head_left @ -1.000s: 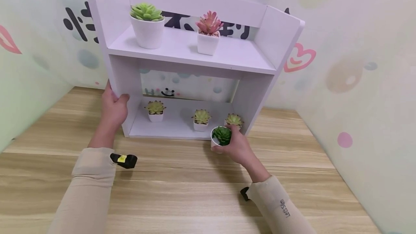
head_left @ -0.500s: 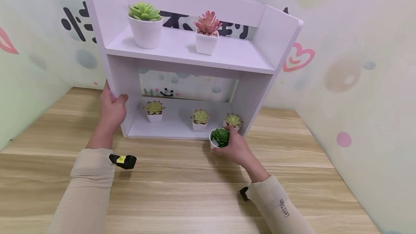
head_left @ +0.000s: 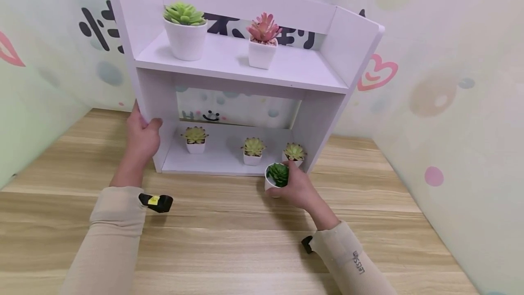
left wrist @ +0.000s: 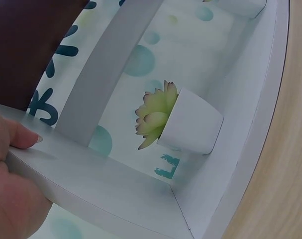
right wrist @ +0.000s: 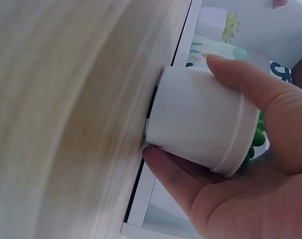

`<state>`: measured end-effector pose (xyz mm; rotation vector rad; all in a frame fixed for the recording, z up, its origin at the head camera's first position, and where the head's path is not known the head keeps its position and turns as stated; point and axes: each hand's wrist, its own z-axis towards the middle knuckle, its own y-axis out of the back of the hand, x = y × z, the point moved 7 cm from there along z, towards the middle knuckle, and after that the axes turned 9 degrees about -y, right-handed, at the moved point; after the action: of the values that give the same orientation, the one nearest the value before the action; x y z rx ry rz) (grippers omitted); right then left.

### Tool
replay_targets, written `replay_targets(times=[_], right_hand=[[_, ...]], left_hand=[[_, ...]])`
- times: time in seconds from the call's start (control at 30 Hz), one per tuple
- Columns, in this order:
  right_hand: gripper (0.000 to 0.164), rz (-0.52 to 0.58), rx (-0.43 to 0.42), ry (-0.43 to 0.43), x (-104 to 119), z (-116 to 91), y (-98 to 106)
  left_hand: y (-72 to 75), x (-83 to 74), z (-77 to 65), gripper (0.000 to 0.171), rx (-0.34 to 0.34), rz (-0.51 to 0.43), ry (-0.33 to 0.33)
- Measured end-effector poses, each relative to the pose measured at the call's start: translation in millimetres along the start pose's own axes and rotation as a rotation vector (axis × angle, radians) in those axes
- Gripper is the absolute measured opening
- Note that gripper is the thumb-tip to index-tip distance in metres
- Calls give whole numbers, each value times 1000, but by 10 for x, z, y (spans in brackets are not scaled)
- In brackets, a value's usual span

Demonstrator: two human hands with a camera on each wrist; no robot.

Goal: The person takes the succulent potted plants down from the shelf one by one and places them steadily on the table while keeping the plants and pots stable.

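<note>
A two-tier white shelf (head_left: 229, 51) stands on the wooden table against the wall. My left hand (head_left: 142, 139) grips its left side panel, thumb on the inner face; the other fingers are mostly hidden behind the panel. In the right wrist view, thumb and fingers of my right hand (right wrist: 250, 199) hold a round white pot (right wrist: 200, 117). Its dark green succulent (head_left: 278, 174) shows in the head view, just before the lower tier's front edge. Whether the pot's base touches anything is unclear. Close behind it sits a small yellow-green succulent (head_left: 294, 151), partly covered by that hand.
Two more yellow-green succulents, one on the left (head_left: 195, 140) and one near the middle (head_left: 252, 150), stand on the lower tier. Up top are a large light green succulent (head_left: 186, 33) and a pink one (head_left: 263, 42). The wooden table (head_left: 229, 240) extends in front.
My right hand and the dark green succulent's pot have shifted very slightly towards me, away from the lower tier. The left hand keeps its hold on the side panel.
</note>
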<state>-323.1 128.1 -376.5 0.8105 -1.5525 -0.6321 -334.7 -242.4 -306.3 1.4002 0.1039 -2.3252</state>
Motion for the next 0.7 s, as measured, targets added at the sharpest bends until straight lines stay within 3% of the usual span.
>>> replay_targets(times=[0.2, 0.43, 0.7], right_hand=[[96, -2, -1, 19, 38, -36, 5], [112, -87, -28, 8, 62, -73, 53], [113, -124, -41, 21, 121, -152, 165]], left_hand=[[5, -3, 5, 57, 4, 10, 7], [2, 9, -1, 59, 11, -6, 5], [4, 27, -8, 59, 10, -20, 6]])
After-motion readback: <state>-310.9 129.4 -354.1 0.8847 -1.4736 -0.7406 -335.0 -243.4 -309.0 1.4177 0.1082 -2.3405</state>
